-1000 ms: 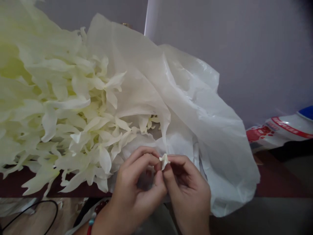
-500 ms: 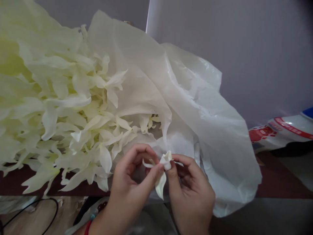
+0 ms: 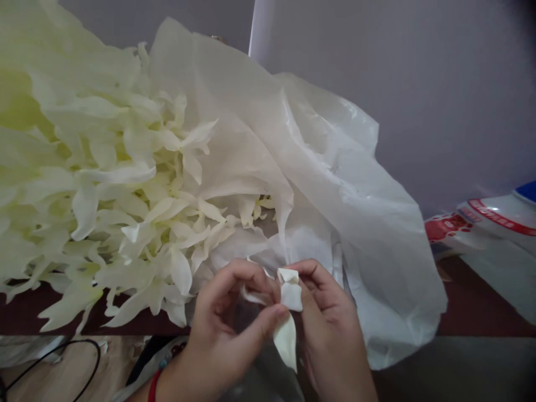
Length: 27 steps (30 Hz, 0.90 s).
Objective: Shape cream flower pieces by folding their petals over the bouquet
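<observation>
A small cream-white petal piece (image 3: 291, 296) is pinched between my two hands at the lower middle, its upper part folded over and a pointed petal hanging down. My left hand (image 3: 238, 318) grips it from the left with thumb and fingers. From the right, my right hand (image 3: 330, 324) holds its other side, the fingertips partly hidden behind it. A large heap of pale yellow-white petals (image 3: 138, 212) lies to the left of my hands. Behind them spreads a crumpled translucent plastic bag (image 3: 335, 184).
A white package with red print and a blue end (image 3: 498, 215) lies at the right. The dark red table edge (image 3: 486, 312) runs along the front. A black cable (image 3: 98, 363) curls at the lower left.
Both hands have shifted slightly, and the held petal piece has turned, showing a folded, squarish top. The hanging petal sits lower and further right. The white package at the right has changed shape.
</observation>
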### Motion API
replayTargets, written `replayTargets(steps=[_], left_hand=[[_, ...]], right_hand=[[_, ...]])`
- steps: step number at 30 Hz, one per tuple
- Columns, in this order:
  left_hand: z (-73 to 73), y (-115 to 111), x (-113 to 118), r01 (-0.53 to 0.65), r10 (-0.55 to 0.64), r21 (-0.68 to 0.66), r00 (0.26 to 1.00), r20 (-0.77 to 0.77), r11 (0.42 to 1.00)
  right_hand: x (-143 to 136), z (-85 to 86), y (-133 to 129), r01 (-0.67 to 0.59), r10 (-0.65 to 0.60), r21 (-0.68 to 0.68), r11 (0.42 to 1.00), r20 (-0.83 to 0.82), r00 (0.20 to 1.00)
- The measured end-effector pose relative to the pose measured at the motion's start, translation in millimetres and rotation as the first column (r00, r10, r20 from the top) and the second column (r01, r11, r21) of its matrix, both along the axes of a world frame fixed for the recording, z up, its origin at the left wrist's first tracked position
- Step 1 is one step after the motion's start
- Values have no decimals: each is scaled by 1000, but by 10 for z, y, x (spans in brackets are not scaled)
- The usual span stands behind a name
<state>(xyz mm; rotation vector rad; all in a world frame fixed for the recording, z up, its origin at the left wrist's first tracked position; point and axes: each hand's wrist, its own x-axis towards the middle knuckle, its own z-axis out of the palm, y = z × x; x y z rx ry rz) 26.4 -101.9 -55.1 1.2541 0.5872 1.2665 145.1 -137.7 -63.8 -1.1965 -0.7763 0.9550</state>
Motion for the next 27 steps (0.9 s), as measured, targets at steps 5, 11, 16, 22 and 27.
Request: replayTargets(steps=[5,11,16,22,27], left_hand=[[-53,-16,-61,16,-9,157,999,-50,987],[-20,-29,-16,-111,122,182,991,-52,977],[75,-32,67,-315,316,18,944,-101,949],[189,-7,63,-374,372,16,916,-153,927],[238,34,34,-254,248,-41,961,-120,966]], right_hand=[[-29,82,24,-73,61,-68,995,-160,985],[-49,133,69,-51,23,-88,995,-293,956],[26,-2,-25,-87,105,194,977,-84,991],[51,-151,-97,-151,-9,391,908,378,926],[125,-127,-102,-219,-103,445,868,594,798]])
